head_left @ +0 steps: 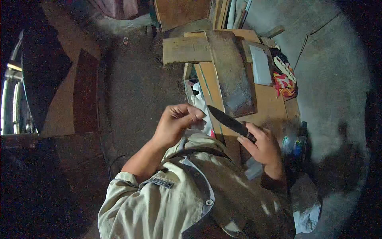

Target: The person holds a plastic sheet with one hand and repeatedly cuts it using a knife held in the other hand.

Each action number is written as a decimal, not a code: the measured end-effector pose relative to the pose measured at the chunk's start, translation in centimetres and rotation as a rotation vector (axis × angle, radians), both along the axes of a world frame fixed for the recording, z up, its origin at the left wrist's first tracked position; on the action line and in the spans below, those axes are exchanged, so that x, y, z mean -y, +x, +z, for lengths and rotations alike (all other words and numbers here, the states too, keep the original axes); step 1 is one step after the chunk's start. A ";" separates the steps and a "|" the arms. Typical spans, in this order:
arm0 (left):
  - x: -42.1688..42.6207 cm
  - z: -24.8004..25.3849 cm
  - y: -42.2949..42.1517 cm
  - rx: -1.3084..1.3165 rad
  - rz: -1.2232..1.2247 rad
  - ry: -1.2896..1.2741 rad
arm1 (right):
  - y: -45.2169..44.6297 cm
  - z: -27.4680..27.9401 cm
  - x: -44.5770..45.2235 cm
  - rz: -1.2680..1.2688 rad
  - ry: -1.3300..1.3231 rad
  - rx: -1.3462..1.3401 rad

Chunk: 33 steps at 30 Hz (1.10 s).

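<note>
My right hand (261, 144) is wrapped around the handle of a dark-bladed knife (227, 120). The blade slants up and to the left, its tip pointing toward my other hand. Close to that tip is my left hand (178, 121), thumb and fingers pinched together. Whatever lies between those fingertips, if anything, is too blurred and small to name. A small gap separates the left fingers from the blade. Below both hands is the front of my light, buttoned shirt (159, 199).
Ahead stands a low wooden bench or stack of boards (230, 71), with a pale flat sheet (260, 65) on it. A red and yellow cloth (285, 84) hangs at its right edge. Bottles (300, 143) stand on the floor at right. A lit opening (18, 103) shows at far left.
</note>
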<state>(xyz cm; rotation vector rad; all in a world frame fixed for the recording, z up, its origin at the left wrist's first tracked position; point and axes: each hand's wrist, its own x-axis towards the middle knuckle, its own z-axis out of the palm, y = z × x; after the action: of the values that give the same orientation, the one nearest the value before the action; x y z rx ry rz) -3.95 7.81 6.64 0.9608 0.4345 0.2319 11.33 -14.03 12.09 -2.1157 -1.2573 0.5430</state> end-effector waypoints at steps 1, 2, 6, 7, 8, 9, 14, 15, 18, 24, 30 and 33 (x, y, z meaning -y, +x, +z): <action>0.4 0.4 0.1 0.002 -0.041 0.022 | 0.0 0.1 -0.3 -0.004 0.004 -0.003; 0.7 0.2 0.2 -0.002 -0.045 0.026 | 0.0 0.3 -0.7 0.005 -0.009 -0.036; 1.3 -0.3 0.5 -0.012 -0.060 0.145 | 0.2 -0.6 -1.0 0.020 -0.024 -0.032; 1.2 -0.1 0.5 -0.023 -0.017 0.036 | 0.3 -0.6 -0.9 0.018 -0.022 -0.036; 1.1 0.0 0.6 -0.034 0.028 -0.071 | 0.5 -0.4 -0.9 -0.005 0.000 -0.045; 1.0 -0.1 0.6 -0.046 0.068 -0.064 | 0.6 -0.2 -0.9 -0.025 0.022 -0.052; 0.6 -0.8 0.5 -0.008 0.101 -0.072 | 0.9 0.6 0.3 -0.055 -0.004 -0.147; 0.6 -0.8 0.6 -0.005 0.122 -0.082 | 0.9 0.3 0.8 -0.041 0.036 -0.140; 0.7 -0.6 0.9 -0.031 0.180 -0.115 | 0.9 1.1 1.4 -0.035 -0.016 -0.141; 0.4 -0.8 1.0 0.018 0.157 -0.109 | 1.3 0.4 2.5 -0.002 -0.066 -0.092; 0.6 -0.3 0.6 -0.006 0.112 -0.084 | 1.1 -0.2 1.7 0.018 -0.060 -0.043; 1.0 -0.4 0.4 -0.019 0.069 -0.011 | 0.9 -0.2 0.9 0.018 -0.027 -0.083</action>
<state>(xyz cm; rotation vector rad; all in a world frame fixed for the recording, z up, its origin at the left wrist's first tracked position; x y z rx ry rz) -3.57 6.83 6.26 0.9389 0.4869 0.2827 12.19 -14.88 11.84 -2.0841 -1.2299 0.6526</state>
